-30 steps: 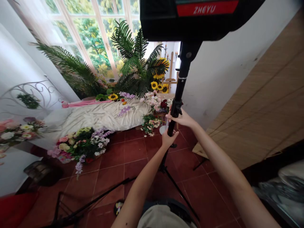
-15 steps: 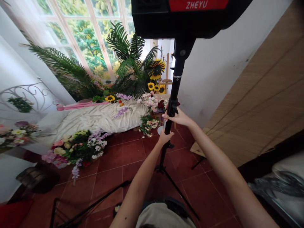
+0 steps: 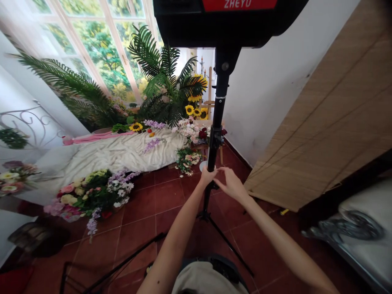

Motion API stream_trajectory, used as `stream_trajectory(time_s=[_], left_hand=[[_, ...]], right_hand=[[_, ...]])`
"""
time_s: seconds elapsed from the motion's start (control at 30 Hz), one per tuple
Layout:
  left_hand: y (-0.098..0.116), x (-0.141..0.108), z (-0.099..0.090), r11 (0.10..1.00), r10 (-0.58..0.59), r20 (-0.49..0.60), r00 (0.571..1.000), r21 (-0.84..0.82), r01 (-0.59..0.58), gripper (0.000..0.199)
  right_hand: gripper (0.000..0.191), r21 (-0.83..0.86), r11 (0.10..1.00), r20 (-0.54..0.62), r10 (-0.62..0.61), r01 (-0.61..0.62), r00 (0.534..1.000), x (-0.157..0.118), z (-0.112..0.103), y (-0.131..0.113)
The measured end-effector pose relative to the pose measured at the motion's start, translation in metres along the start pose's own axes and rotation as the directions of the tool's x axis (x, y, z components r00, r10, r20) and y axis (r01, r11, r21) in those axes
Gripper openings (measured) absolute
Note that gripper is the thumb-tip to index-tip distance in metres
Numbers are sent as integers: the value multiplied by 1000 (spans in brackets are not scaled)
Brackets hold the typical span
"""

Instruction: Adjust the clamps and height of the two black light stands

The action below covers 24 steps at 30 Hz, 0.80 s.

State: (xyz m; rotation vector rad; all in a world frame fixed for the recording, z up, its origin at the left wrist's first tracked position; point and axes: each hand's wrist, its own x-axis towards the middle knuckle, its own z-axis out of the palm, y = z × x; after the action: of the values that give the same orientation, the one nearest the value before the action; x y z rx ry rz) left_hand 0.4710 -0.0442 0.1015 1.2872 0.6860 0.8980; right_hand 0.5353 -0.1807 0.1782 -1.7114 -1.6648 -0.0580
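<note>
A black light stand [image 3: 218, 112] rises upright in front of me, carrying a black lamp housing [image 3: 229, 28] with a red "ZHEYU" label at the top of the view. My left hand [image 3: 208, 176] is wrapped round the pole below its upper clamp collar [image 3: 215, 135]. Close to the right of it, my right hand [image 3: 231, 185] has its thumb and forefinger apart, their tips by the pole and my left hand. A lower collar is partly covered by my hands. Below, the stand's legs [image 3: 229, 244] spread on the floor.
Left of the stand is a bed with a cream cloth [image 3: 122, 153]. A flower arrangement [image 3: 88, 192] stands before it, palm fronds [image 3: 159, 77] behind. A woven blind [image 3: 318, 122] slants on the right, above a carved silver-coloured piece of furniture [image 3: 352, 232]. Another black stand leg [image 3: 122, 261] lies low left.
My right hand has come off the upper collar and moved down the pole beside my left hand. My left hand keeps its hold. The whole view has shifted slightly.
</note>
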Motion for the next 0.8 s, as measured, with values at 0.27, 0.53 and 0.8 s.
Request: stream_trajectory(time_s=[0.27,0.53,0.8], left_hand=[[5,-4,3,996,-45,-39,998,81,48,22],[16,-8,3,995,-2,56,998,100,-3,23],[3,-2,3,994,26,28,999,101,-29,19]], right_hand=[[58,-124,974,43,197,-190,979,-43,37,20],[46,-60,931,98,364,-360,926,-49,52,8],[40,-159,987,36,26,-20,999,-52,56,10]])
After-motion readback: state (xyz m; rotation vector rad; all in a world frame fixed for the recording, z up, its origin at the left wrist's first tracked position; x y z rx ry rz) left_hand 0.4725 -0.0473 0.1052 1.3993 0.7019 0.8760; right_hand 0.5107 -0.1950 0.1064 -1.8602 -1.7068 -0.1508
